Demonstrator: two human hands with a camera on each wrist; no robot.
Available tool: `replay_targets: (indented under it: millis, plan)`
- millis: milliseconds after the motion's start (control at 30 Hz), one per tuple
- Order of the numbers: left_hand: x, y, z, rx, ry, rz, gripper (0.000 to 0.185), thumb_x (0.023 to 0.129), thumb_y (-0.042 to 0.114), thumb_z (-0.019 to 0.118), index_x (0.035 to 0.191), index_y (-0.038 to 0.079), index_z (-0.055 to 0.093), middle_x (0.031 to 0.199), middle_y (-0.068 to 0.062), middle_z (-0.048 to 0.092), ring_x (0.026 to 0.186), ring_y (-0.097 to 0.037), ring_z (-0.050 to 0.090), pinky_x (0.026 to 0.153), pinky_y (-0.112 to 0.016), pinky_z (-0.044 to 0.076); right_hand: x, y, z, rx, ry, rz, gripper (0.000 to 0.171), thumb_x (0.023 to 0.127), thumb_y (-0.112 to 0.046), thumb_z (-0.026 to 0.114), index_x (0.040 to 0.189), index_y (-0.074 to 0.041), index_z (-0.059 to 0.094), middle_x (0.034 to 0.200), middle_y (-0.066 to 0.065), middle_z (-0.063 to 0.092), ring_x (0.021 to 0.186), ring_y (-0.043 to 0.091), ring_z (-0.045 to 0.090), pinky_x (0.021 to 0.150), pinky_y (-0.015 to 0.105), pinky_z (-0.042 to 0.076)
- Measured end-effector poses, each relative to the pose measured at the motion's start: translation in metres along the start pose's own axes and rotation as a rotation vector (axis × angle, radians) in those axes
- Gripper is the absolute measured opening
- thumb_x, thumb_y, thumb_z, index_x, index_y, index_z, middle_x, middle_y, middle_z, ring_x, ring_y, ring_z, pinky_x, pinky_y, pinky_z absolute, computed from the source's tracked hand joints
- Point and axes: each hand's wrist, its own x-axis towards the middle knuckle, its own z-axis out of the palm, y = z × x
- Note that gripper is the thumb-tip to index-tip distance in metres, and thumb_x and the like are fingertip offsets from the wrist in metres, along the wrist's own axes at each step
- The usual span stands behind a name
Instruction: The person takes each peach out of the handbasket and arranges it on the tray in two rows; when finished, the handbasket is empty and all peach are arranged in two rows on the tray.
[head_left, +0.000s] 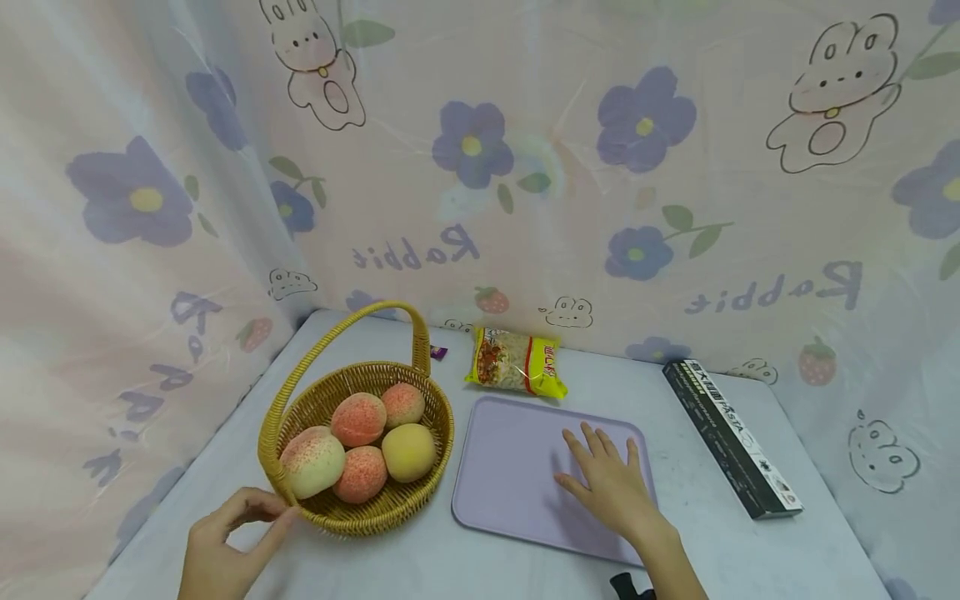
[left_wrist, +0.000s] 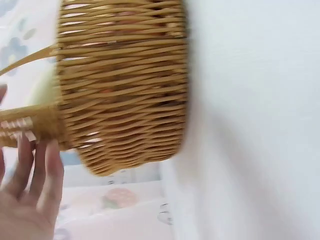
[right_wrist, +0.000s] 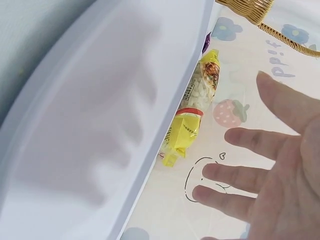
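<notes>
Nearest to me, my left hand sits at the near rim of a wicker basket, fingers loosely curved and touching the weave by the handle base without closing round it. My right hand hovers flat, or lies flat, on a lilac tray just right of the basket, fingers spread and holding nothing; I cannot tell whether the palm touches it. The basket stands upright on the bench and holds five peaches. I judge it best to steady the basket by its wall and keep the tray pinned flat. Further off, a yellow snack packet lies beyond the tray, with a long dark box to its right.
</notes>
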Motion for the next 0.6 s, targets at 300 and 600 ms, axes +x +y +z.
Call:
replay_targets:
  millis: [300, 600]
  plan:
    - [0.005, -0.030, 0.010, 0.096, -0.087, -0.169, 0.096, 0.077, 0.012, 0.087, 0.154, 0.008, 0.030, 0.149, -0.021, 0.034, 0.136, -0.035, 0.029, 0.109, -0.023, 0.026, 0.000, 0.002, -0.001, 0.011, 0.010, 0.013, 0.061, 0.095, -0.038, 0.068, 0.144, -0.005, 0.053, 0.149, 0.028, 0.042, 0.134, 0.049, 0.041, 0.105, 0.079, 0.011]
    - [0.010, -0.043, 0.020, -0.027, -0.153, -0.182, 0.086, 0.082, 0.010, 0.083, 0.154, 0.015, 0.037, 0.154, -0.015, 0.033, 0.143, -0.022, 0.022, 0.106, -0.073, 0.022, 0.000, 0.005, -0.003, 0.039, 0.008, 0.021, 0.062, 0.095, -0.037, 0.067, 0.145, -0.004, 0.051, 0.149, 0.028, 0.042, 0.135, 0.049, 0.040, 0.106, 0.078, 0.008]
